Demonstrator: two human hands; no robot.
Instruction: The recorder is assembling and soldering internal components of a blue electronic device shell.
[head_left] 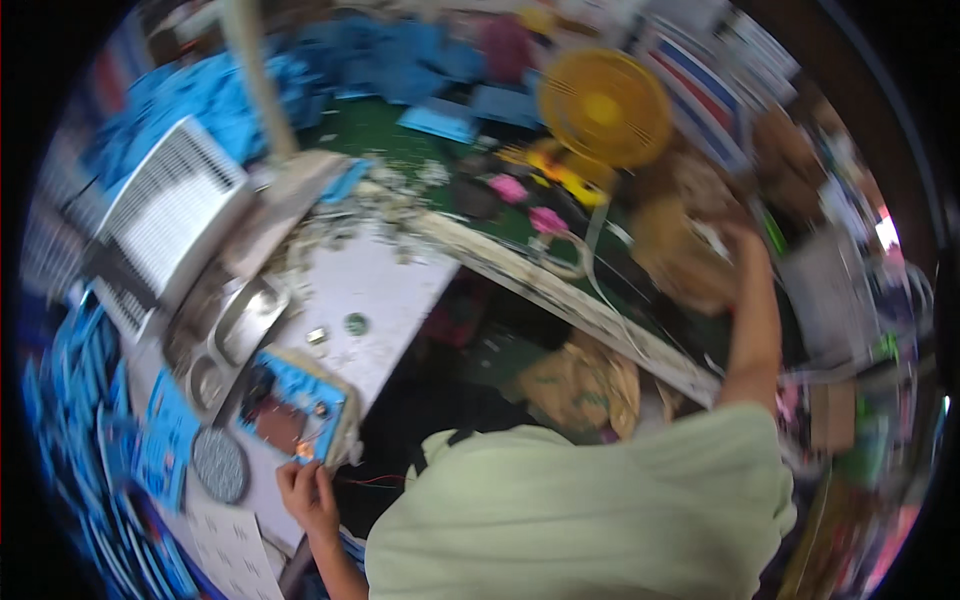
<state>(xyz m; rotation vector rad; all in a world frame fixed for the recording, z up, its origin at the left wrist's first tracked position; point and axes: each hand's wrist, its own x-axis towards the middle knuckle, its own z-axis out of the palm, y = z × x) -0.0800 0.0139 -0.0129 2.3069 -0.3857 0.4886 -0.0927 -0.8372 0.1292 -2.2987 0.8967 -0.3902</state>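
My left hand (308,492) is at the near corner of a blue plastic housing (334,402). Its fingers are bent together at the corner, and what they pinch is too small to make out. Inside the housing lie a brown piece (280,424) and dark parts. Thin red wires (375,482) run right from near my left hand. Stretched out to the far right, my right hand (735,228) is smeared by motion beside a brown bag (680,245); its fingers do not show clearly.
A metal tray (248,318) and a round grey disc (220,465) sit near the housing. Blue panels (75,450) are stacked at left. A white slotted rack (180,210) stands behind. Across a white ledge (540,285) are a yellow round fan-like piece (605,108) and pink bundles (547,220).
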